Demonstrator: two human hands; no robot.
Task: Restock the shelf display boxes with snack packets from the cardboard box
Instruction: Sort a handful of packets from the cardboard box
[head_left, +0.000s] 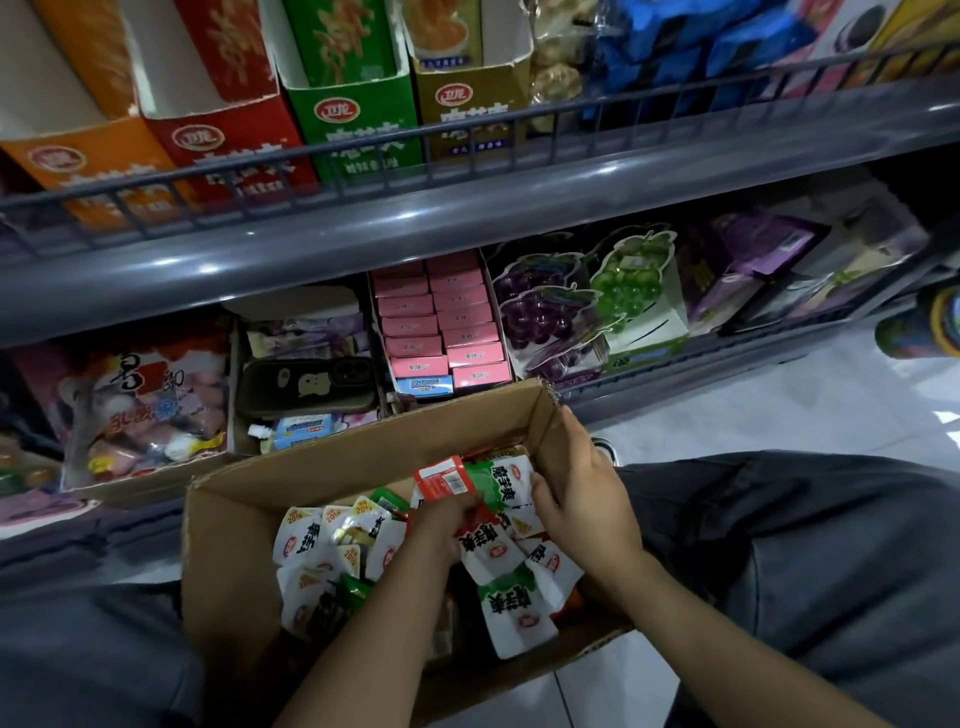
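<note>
We have both hands inside the cardboard box, left hand pinching a red-green snack packet, right hand gripping packets beside it, display boxes up beyond the box.

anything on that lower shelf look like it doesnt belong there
Yes: a phone in a dark case lies flat on top of the purple and blue snack packets in the open display box on the lower shelf, left of the pink boxes. It is no stock item, so it looks set down there.
</note>
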